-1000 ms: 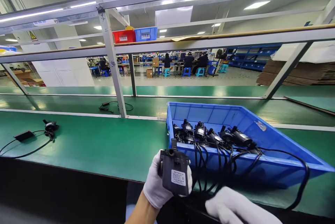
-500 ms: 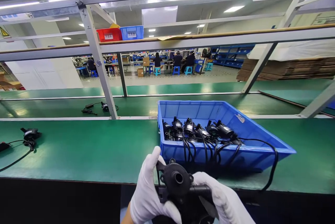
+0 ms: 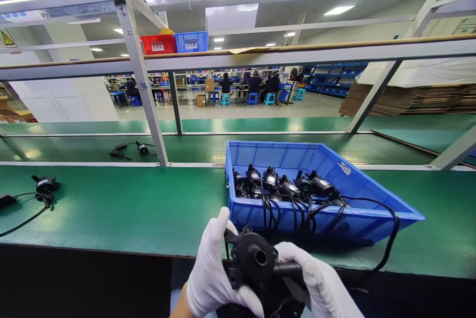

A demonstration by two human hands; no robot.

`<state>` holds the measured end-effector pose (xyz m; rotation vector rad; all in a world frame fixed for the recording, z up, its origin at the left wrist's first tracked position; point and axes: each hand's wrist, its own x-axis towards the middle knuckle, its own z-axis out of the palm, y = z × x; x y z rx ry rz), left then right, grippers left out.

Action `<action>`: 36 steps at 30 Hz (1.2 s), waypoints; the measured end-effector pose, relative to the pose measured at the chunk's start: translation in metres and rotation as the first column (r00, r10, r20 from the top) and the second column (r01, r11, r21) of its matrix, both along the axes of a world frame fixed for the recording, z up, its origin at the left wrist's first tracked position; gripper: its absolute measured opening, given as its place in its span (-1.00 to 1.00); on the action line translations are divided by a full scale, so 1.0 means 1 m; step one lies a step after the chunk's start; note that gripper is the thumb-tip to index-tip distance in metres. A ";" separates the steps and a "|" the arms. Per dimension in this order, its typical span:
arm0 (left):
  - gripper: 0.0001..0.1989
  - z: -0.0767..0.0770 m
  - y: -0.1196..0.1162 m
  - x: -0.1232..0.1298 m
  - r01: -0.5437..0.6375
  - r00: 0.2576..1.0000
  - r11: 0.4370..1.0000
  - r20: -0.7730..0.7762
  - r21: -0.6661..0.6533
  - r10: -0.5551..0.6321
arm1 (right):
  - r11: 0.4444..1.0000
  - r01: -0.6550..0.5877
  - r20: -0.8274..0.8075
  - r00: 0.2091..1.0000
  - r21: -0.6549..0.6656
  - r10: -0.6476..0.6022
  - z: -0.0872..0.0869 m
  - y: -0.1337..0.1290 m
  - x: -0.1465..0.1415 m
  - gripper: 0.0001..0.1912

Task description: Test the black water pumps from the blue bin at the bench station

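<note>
We're clasping the black pump point(image 3: 248, 252) with our left hand point(image 3: 210, 266), right hand point(image 3: 318, 278) gripping its side port point(image 3: 287, 269), which is pointing rightward.

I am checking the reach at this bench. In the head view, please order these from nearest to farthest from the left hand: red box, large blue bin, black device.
1. Black device: in the left hand.
2. Large blue bin: on the bench, ahead and right.
3. Red box: up on the shelf, farther ahead.
</note>
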<state>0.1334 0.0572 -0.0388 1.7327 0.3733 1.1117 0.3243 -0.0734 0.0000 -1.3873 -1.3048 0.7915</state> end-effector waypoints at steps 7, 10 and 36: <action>0.44 0.003 0.003 0.001 0.017 1.000 0.996 -0.019 -0.088 -0.019 | 0.997 -0.010 -0.036 0.999 -0.073 0.007 -0.008 0.002 0.003 -0.12; 0.43 0.008 0.001 0.000 0.002 1.000 0.998 -0.031 -0.065 -0.004 | 0.994 0.023 -0.059 0.998 -0.103 -0.029 -0.008 0.004 0.003 -0.12; -0.27 0.011 0.009 -0.032 -0.048 0.998 0.968 0.023 -0.244 0.055 | 0.965 0.111 -0.195 0.968 -0.239 -0.159 0.025 0.037 -0.017 -0.20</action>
